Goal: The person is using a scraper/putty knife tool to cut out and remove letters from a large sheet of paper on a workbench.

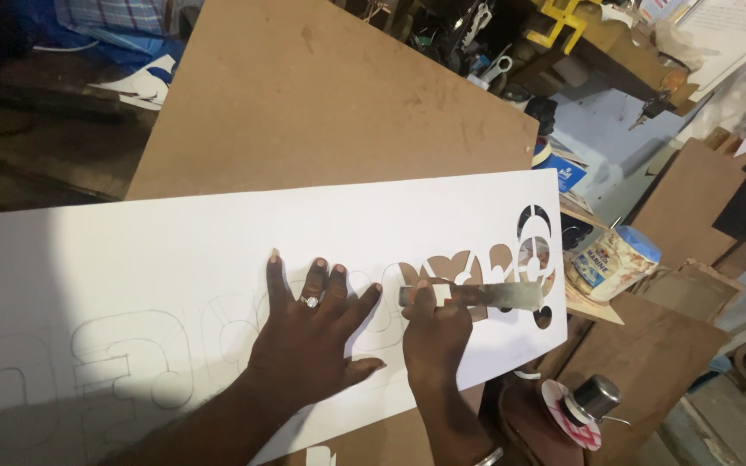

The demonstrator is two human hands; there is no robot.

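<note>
A long white sheet with pencilled letter outlines lies across a brown board. Several shapes are cut out of its right end. My left hand, with a ring on one finger, lies flat with spread fingers on the sheet, pressing it down. My right hand grips a flat metal blade that lies across the cut-out shapes, pointing right.
A small tin with a metal lid stands at the lower right. A plastic packet lies beside the sheet's right end. Wooden offcuts stack at the right. Tools and a yellow bracket clutter the far bench.
</note>
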